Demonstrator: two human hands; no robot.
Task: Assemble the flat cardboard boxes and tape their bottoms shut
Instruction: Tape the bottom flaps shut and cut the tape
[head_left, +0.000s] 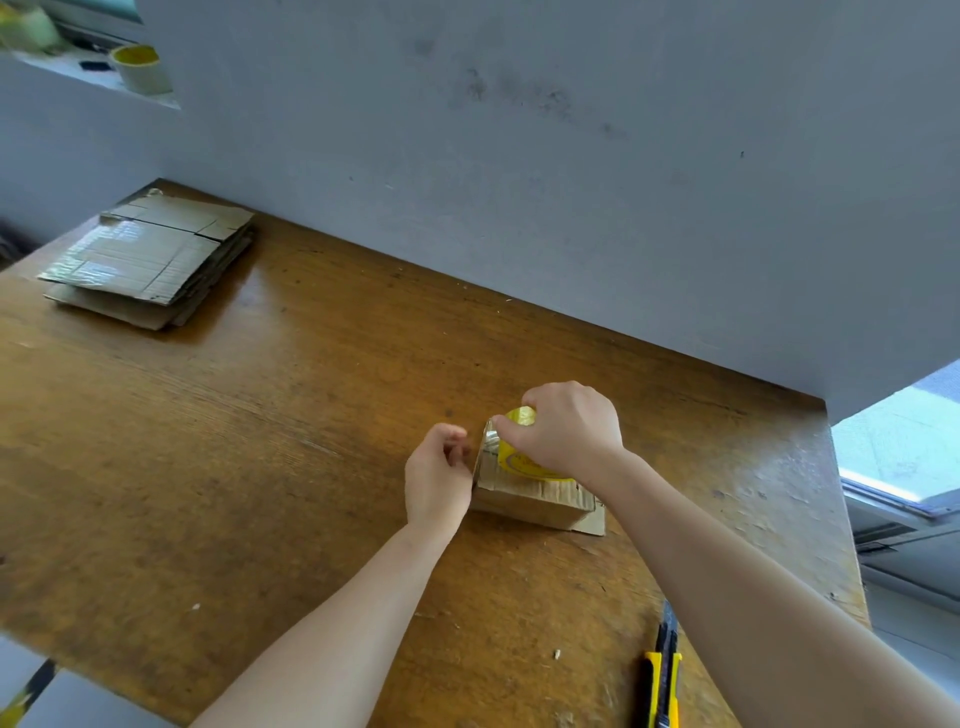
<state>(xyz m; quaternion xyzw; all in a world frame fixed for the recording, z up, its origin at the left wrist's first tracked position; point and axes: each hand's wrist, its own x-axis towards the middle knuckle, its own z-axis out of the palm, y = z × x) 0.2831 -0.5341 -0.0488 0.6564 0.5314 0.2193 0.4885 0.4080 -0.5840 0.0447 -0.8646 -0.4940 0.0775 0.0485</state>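
Observation:
A small assembled cardboard box (535, 501) sits on the wooden table (260, 441), right of centre. My right hand (569, 431) grips a yellow tape roll (519, 460) and holds it on top of the box, where clear tape shines at the left edge. My left hand (439, 475) presses against the box's left side, its fingers curled at the corner where the tape starts. A stack of flat cardboard boxes (150, 260) lies at the far left of the table.
A yellow and black utility knife (662, 675) lies near the table's front right edge. A grey wall (571, 156) runs along the back of the table. Another tape roll (141, 67) stands on a ledge at upper left.

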